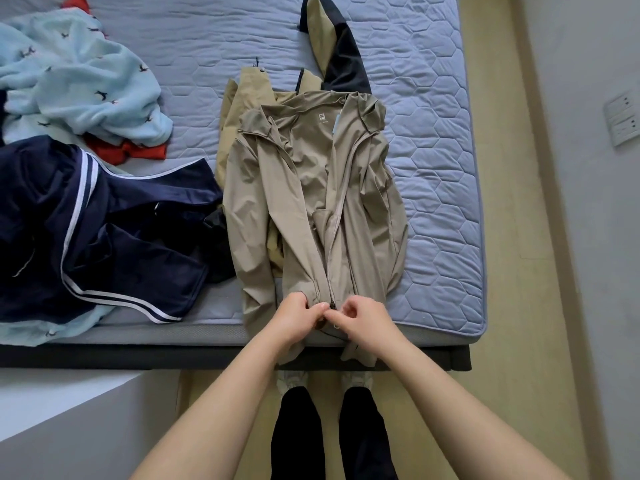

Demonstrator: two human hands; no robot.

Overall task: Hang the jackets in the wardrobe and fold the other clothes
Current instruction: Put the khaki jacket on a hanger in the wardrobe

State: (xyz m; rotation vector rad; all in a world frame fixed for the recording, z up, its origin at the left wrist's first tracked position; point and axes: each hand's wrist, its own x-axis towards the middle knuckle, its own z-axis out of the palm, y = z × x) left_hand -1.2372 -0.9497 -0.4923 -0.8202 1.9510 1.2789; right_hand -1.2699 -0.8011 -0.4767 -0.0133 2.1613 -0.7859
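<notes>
Jacket [322, 202] lies flat on bed [433, 168], front up, hem at the near edge. Left hand [298, 317] pinches the hem left of the zip, right hand [360, 318] pinches the zip base, likely to seat the zipper before hanging. Other clothes [86, 220] piled left, unfolded

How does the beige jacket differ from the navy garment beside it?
The beige jacket is plain; the navy garment has white stripes. The jacket lies flat, front up; the navy garment is crumpled. The left hand and right hand pinch the jacket's hem at the zipper; neither touches the navy garment. Both garments lie on the bed.
</notes>
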